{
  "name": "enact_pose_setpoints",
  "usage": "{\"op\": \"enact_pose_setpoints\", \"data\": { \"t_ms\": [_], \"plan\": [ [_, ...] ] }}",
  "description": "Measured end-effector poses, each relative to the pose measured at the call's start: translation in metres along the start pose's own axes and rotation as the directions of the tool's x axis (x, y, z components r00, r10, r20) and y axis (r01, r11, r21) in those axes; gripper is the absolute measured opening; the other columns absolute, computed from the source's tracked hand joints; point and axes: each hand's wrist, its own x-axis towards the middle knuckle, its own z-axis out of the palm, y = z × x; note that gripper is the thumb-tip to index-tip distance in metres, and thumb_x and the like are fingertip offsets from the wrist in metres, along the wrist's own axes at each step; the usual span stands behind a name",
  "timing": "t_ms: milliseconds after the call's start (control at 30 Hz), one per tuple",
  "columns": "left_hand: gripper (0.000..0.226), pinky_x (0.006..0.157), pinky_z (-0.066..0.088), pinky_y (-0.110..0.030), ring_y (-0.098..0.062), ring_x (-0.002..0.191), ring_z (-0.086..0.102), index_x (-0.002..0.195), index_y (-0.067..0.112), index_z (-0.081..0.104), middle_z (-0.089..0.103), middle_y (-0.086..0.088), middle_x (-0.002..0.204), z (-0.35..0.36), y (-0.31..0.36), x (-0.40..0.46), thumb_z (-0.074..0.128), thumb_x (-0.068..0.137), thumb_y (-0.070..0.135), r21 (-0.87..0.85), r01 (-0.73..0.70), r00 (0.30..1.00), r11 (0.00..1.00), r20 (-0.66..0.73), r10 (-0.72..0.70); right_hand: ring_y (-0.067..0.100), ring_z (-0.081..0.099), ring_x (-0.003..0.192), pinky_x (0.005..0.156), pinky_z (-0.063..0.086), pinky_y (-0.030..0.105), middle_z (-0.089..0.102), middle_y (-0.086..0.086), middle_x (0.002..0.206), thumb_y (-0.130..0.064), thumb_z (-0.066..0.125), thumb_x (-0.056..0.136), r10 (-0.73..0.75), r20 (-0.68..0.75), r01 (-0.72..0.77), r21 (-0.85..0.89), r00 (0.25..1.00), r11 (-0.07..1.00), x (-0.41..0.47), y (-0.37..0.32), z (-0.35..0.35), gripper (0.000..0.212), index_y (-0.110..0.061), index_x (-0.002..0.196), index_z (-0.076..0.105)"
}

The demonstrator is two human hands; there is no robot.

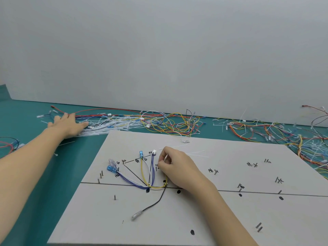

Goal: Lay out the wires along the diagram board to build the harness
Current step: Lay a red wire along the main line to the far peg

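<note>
The grey diagram board (204,215) lies in front of me with drawn lines, black dots, handwritten labels and small metal pegs. Purple, white, yellow and black wires (143,178) fan out on it from one point near a black dot, ending in blue connectors (111,168). A black wire with a grey terminal (136,215) trails toward me. My right hand (174,167) rests on the board beside the fan and pinches a thin white wire end (165,157). My left hand (69,124) reaches far left with fingers spread, lying on a pile of white cable ties (106,126).
Tangles of red, yellow, white and blue wires (170,122) lie along the grey wall behind the board. More wire bundles (266,130) spread at the right, and a small one (10,142) at the left edge. The table is teal (35,183).
</note>
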Motion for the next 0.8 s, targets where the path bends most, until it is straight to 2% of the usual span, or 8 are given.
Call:
{"op": "enact_pose_setpoints", "data": {
  "t_ms": [200, 400, 500, 700, 800],
  "plan": [
    [0.092, 0.114, 0.016, -0.058, -0.038, 0.147, 0.006, 0.155, 0.022, 0.015, 0.013, -0.003, 0.162, 0.0000, -0.0021, 0.0084, 0.036, 0.085, 0.077, -0.030, 0.033, 0.999, 0.999, 0.018, -0.033, 0.012, 0.052, 0.073, 0.066, 0.041, 0.032, 0.054, -0.010, 0.068, -0.025, 0.051, 0.084, -0.017, -0.020, 0.017, -0.019, 1.000, 1.000, 0.0013, 0.0011, 0.0021, 0.005, -0.024, 0.083, 0.056],
    [0.082, 0.111, 0.022, -0.058, -0.040, 0.144, 0.010, 0.146, 0.020, 0.038, 0.034, -0.007, 0.154, 0.0028, -0.0039, 0.0097, 0.036, 0.086, 0.076, -0.005, 0.048, 0.999, 0.999, 0.027, -0.047, 0.010, 0.052, 0.072, 0.062, 0.040, 0.030, 0.055, -0.010, 0.067, -0.026, 0.051, 0.083, -0.017, -0.028, 0.016, -0.028, 0.999, 0.999, 0.0015, 0.0028, 0.0039, 0.004, -0.025, 0.082, 0.055],
    [0.082, 0.110, 0.021, -0.058, -0.041, 0.144, 0.012, 0.142, 0.016, 0.041, 0.037, -0.010, 0.151, 0.0052, -0.0023, 0.0096, 0.041, 0.085, 0.074, -0.027, 0.057, 0.998, 0.998, 0.006, -0.057, 0.011, 0.052, 0.072, 0.063, 0.040, 0.031, 0.055, -0.010, 0.068, -0.026, 0.051, 0.083, -0.021, -0.031, 0.020, -0.031, 0.999, 0.999, 0.0017, 0.0029, 0.0043, 0.004, -0.025, 0.082, 0.055],
    [0.076, 0.111, 0.020, -0.055, -0.039, 0.143, 0.011, 0.146, 0.016, 0.034, 0.030, -0.008, 0.154, 0.0056, -0.0036, 0.0108, 0.038, 0.090, 0.067, 0.020, 0.053, 0.998, 0.998, -0.026, -0.053, 0.012, 0.053, 0.072, 0.062, 0.040, 0.031, 0.055, -0.010, 0.067, -0.027, 0.051, 0.083, -0.023, -0.033, 0.022, -0.025, 0.999, 0.999, 0.0017, 0.0035, 0.0043, 0.004, -0.025, 0.081, 0.054],
    [0.081, 0.110, 0.021, -0.052, -0.037, 0.140, 0.015, 0.147, 0.017, 0.032, 0.028, -0.009, 0.152, 0.0070, -0.0088, 0.0097, 0.031, 0.089, 0.072, 0.075, 0.065, 0.998, 0.995, -0.032, -0.063, 0.012, 0.053, 0.072, 0.063, 0.041, 0.031, 0.056, -0.010, 0.067, -0.027, 0.051, 0.083, -0.020, -0.024, 0.019, -0.016, 1.000, 1.000, 0.0022, 0.0039, 0.0036, 0.004, -0.025, 0.081, 0.054]
  ]
}}
